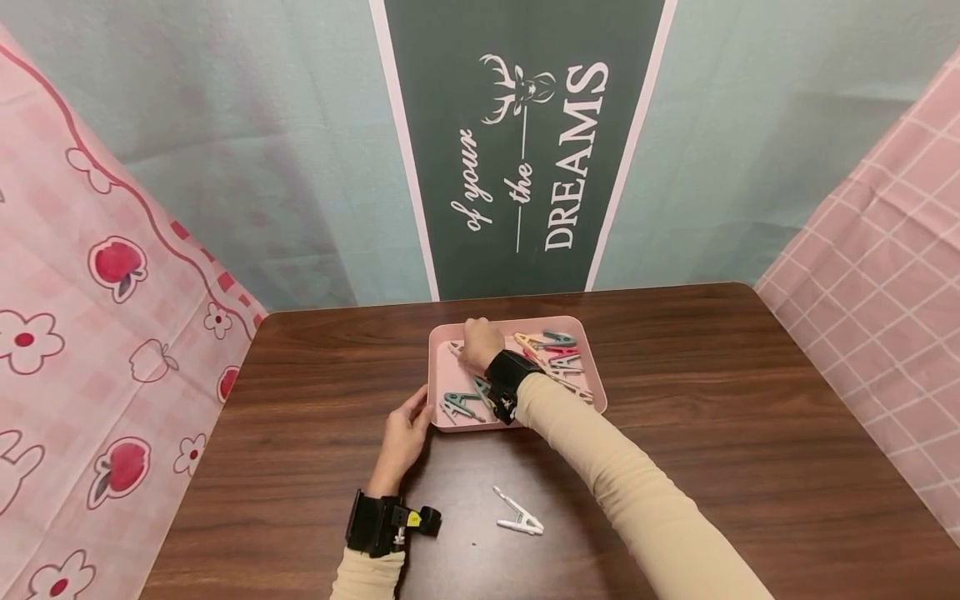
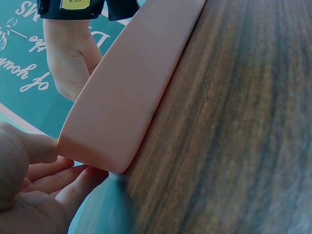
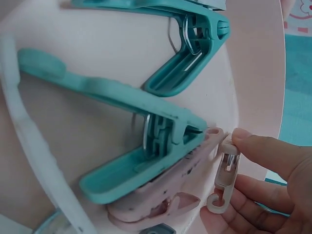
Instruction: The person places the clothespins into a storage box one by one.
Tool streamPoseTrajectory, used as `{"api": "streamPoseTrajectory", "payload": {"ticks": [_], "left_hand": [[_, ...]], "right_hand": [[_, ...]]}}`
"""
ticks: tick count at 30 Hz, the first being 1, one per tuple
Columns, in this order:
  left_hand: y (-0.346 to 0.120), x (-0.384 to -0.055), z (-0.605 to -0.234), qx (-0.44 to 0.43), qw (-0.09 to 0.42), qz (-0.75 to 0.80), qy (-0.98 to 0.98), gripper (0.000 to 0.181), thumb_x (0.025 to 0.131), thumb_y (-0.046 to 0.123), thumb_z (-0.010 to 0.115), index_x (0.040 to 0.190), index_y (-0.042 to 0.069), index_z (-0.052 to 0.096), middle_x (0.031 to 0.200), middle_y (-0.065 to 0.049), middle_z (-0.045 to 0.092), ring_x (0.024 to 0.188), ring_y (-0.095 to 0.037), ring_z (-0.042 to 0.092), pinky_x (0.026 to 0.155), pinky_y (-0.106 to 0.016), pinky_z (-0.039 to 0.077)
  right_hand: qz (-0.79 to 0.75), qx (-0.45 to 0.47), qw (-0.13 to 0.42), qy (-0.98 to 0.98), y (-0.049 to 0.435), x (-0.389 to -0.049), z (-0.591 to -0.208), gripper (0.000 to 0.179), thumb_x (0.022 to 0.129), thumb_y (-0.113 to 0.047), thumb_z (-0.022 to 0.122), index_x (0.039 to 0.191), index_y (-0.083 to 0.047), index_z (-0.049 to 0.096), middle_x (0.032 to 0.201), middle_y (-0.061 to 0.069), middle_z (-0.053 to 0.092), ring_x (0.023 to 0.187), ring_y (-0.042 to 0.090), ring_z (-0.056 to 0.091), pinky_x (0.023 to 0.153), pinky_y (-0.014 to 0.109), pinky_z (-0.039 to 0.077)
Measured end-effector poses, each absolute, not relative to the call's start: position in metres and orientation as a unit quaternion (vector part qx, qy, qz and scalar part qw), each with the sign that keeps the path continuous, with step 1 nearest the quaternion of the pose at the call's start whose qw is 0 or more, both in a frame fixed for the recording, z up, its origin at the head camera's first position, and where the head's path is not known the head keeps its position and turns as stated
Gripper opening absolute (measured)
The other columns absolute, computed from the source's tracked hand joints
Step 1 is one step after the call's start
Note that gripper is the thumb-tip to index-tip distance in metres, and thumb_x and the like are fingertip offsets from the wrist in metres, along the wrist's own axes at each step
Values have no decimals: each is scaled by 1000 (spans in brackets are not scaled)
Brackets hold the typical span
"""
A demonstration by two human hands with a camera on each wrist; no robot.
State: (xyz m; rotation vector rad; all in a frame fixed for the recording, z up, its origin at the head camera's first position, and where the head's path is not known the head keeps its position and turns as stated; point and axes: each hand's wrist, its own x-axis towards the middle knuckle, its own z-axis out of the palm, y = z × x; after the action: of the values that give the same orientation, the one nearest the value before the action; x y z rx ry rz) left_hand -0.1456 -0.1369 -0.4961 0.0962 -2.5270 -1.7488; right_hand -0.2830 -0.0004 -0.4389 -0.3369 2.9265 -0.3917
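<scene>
A pink tray (image 1: 453,377) holds several clothespins in teal, white, pink, yellow and red. Over its left part, my right hand (image 1: 482,343) pinches a small beige-pink clothespin (image 3: 226,178) between thumb and fingers, seen in the right wrist view near the tray wall. Close beside it lie a teal clothespin (image 3: 131,126) and a dusty pink clothespin (image 3: 161,200). My left hand (image 1: 405,429) rests against the tray's front left corner from outside; the left wrist view shows thumb and extended fingers touching that corner.
A white clothespin (image 1: 521,515) lies on the dark wooden table (image 1: 697,400) in front of the tray. A printed curtain (image 1: 315,150) hangs behind the table, with pink cloths (image 1: 112,358) at the sides.
</scene>
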Motion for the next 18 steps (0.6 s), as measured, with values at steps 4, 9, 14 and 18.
{"api": "streamPoseTrajectory", "payload": {"ticks": [4, 9, 14, 18], "left_hand": [[-137, -145, -496, 32, 33, -569, -821, 40, 97, 1, 52, 135, -10, 49, 132, -28, 58, 117, -37, 62, 100, -42, 51], [-136, -144, -497, 28, 34, -564, -825, 40, 96, 1, 52, 135, -10, 50, 131, -28, 59, 116, -37, 62, 98, -42, 52], [-136, -144, -498, 33, 31, -565, -824, 40, 96, 1, 52, 135, -10, 50, 131, -28, 59, 116, -37, 62, 99, -43, 51], [-137, -144, -496, 36, 32, -568, -821, 40, 96, 1, 52, 135, -10, 49, 131, -29, 58, 118, -37, 61, 100, -43, 50]], "right_hand": [[-130, -117, 72, 982, -1, -283, -439, 33, 79, -23, 77, 100, -1, 67, 105, 15, 73, 95, 28, 69, 84, 39, 59], [-122, -116, 68, 983, -1, -284, -442, 32, 78, -24, 78, 98, -1, 68, 103, 14, 74, 95, 28, 70, 83, 38, 58], [-126, -111, 68, 983, 0, -286, -444, 32, 76, -24, 81, 95, -2, 70, 102, 14, 74, 94, 28, 70, 82, 39, 58], [-134, -112, 76, 982, -1, -288, -443, 31, 76, -25, 82, 94, -2, 71, 102, 14, 75, 92, 26, 69, 79, 38, 58]]}}
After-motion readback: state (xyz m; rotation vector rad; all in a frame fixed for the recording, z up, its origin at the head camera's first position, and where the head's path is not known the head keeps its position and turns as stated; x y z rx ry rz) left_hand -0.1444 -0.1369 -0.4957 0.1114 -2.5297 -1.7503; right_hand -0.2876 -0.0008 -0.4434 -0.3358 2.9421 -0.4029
